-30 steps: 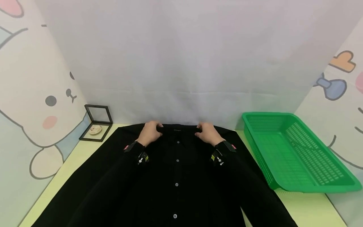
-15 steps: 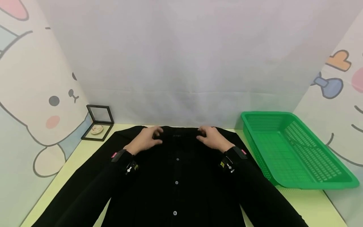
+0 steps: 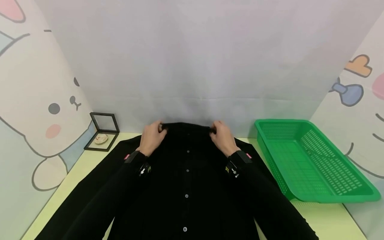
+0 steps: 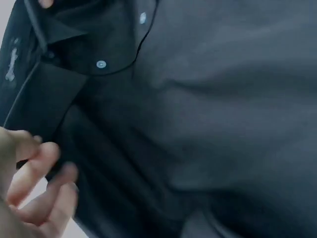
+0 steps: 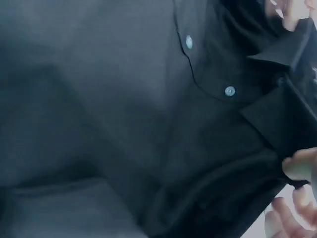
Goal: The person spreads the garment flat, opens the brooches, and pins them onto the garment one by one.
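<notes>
A black button-up shirt point(image 3: 187, 180) lies front up across the table, its row of pale buttons running down the middle. Both hands pinch its collar point(image 3: 187, 129) at the two ends and hold it raised against the white backdrop. My left hand point(image 3: 150, 137) grips the left end between thumb and fingers; in the left wrist view its fingers point(image 4: 32, 173) curl at the collar's edge. My right hand point(image 3: 223, 138) grips the right end, and the right wrist view shows the thumb point(image 5: 301, 163) pressed on the cloth. The shirt's lower part runs out of the head view.
A green plastic basket point(image 3: 315, 160) stands at the right of the pale yellow table point(image 3: 327, 216). At the back left sits an open black-framed case point(image 3: 102, 133) with a small round item inside. Cartoon-printed walls flank both sides.
A second ago both hands were at the collar, then they came off it with fingers spread. Now they pinch the collar ends again and have lifted the collar higher.
</notes>
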The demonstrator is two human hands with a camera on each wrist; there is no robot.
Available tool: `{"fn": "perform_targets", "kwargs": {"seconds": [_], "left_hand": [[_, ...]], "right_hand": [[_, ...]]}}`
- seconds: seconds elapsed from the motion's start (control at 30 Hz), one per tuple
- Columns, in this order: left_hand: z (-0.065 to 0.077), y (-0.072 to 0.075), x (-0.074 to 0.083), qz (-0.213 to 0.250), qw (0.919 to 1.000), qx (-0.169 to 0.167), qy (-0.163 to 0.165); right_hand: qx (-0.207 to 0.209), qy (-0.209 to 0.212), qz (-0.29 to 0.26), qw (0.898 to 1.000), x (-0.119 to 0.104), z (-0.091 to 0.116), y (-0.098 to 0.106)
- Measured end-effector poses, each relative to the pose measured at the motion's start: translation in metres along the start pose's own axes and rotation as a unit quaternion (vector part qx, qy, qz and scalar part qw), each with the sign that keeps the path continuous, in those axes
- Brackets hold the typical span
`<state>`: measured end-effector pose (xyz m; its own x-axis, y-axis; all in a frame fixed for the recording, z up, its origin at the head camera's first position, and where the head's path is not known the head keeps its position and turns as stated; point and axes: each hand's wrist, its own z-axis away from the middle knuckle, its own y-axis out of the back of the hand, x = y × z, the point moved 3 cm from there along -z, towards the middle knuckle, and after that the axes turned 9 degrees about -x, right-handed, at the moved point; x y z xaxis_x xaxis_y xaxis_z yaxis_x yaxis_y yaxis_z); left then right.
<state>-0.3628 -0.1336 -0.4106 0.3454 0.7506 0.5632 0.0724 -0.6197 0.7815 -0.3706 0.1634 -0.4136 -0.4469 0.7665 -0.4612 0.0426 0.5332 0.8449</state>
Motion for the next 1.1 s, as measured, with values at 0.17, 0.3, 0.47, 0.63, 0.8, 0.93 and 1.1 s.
{"fn": "perform_targets", "kwargs": {"seconds": [0.17, 0.3, 0.47, 0.63, 0.8, 0.93, 1.1], "left_hand": [[-0.012, -0.007, 0.003, 0.048, 0.9982, -0.031, 0.019], [-0.008, -0.021, -0.005, 0.028, 0.9955, -0.084, 0.036], [0.01, -0.029, -0.011, -0.038, 0.9888, -0.141, 0.032], [0.022, -0.025, -0.013, -0.102, 0.9863, -0.13, 0.002], [0.021, -0.019, -0.019, -0.114, 0.9903, -0.072, -0.034], [0.017, -0.023, -0.025, -0.055, 0.9929, -0.095, -0.045], [0.015, -0.032, -0.031, -0.016, 0.9892, -0.142, 0.031]], "right_hand": [[0.036, -0.012, -0.011, 0.999, 0.002, -0.012, -0.001], [-0.042, -0.038, -0.023, 0.998, 0.01, -0.01, -0.013], [-0.141, -0.032, 0.003, 0.989, 0.017, 0.003, -0.023], [-0.119, 0.06, 0.075, 0.988, 0.017, 0.013, -0.021], [-0.172, 0.064, 0.0, 0.983, 0.019, 0.012, -0.022], [-0.221, -0.036, -0.075, 0.972, 0.028, 0.011, -0.028], [-0.224, -0.096, -0.063, 0.968, 0.031, 0.005, -0.039]]}}
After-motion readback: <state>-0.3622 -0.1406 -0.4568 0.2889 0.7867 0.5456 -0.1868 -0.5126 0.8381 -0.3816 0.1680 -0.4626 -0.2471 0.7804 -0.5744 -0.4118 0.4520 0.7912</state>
